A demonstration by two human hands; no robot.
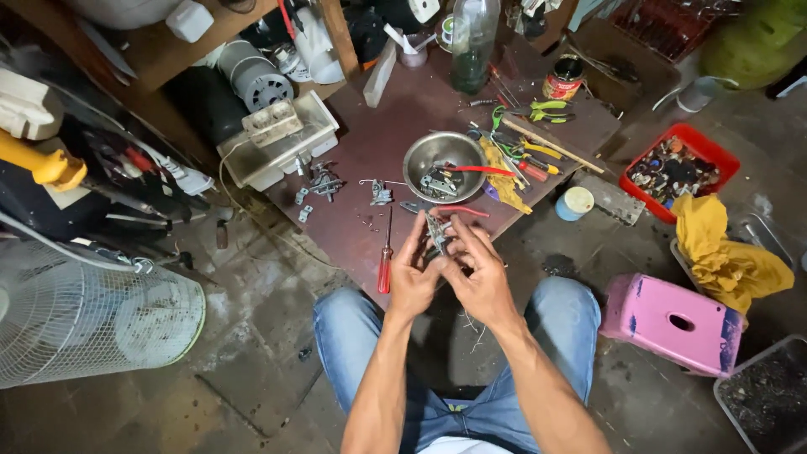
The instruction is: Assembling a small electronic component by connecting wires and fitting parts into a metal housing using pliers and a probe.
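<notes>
My left hand (413, 277) and my right hand (479, 273) meet above my knees, both gripping a small grey metal part (436, 233) between the fingertips. The part sits over the near edge of a low dark wooden board (395, 143). A red-handled screwdriver (385, 262) lies on the board just left of my left hand. Behind the hands stands a steel bowl (444, 157) holding metal bits and a red-handled tool. Small metal fittings (380, 193) lie loose on the board.
Pliers and screwdrivers (530, 147) lie right of the bowl with a yellow rag. A red tray of parts (679, 171), a pink stool (672, 322), a yellow cloth (725, 252), a fan cage (92, 315) and a green bottle (472, 42) surround the board.
</notes>
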